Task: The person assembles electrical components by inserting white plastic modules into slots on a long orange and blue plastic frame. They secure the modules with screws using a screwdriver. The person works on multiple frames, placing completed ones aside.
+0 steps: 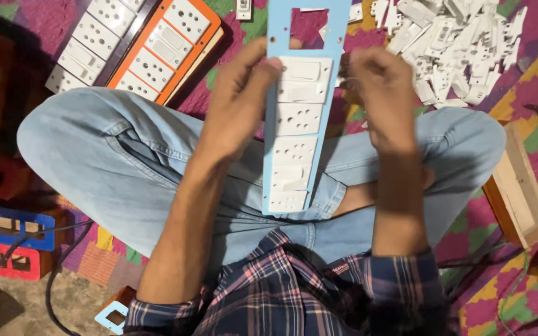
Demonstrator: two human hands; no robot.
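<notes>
In the head view, a long light-blue panel (299, 118) stands lengthwise at the centre of the frame above the crossed legs, already fitted with white switches and sockets, one square cut-out still bare at its top. The left hand (239, 99) grips the panel's left edge, thumb on the front, bracing it. The right hand (378, 93) curls against the right edge, fingers bunched; what they pinch is hidden. Loose white parts (456, 43) lie upper right within reach; finished orange-framed boards (151, 46) rest upper left.

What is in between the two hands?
The light blue plate, fitted with white switches and sockets, stands between the left hand and right hand in the head view.
</notes>
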